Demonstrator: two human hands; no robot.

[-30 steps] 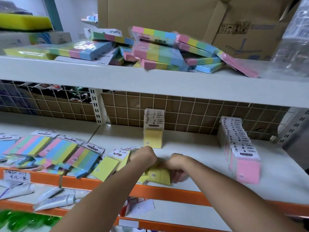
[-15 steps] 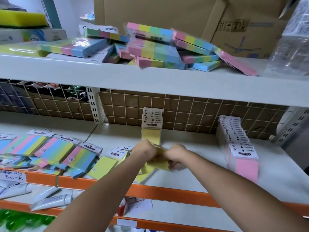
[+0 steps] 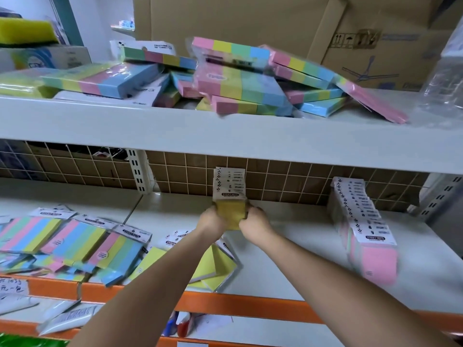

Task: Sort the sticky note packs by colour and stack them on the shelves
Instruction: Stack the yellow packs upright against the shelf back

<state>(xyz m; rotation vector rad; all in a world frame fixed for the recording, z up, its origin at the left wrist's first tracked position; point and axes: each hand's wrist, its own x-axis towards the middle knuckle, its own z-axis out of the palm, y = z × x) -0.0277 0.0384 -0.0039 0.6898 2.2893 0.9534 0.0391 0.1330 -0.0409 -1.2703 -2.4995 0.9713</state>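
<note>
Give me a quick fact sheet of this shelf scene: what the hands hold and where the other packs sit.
left hand: grips yellow packs from the left
right hand: grips them from the right
yellow row: upright against the back grid
pink row: upright, right end of the middle shelf
loose yellow packs: flat by the front edge
striped packs: flat, left
top shelf: jumbled striped pile
</note>
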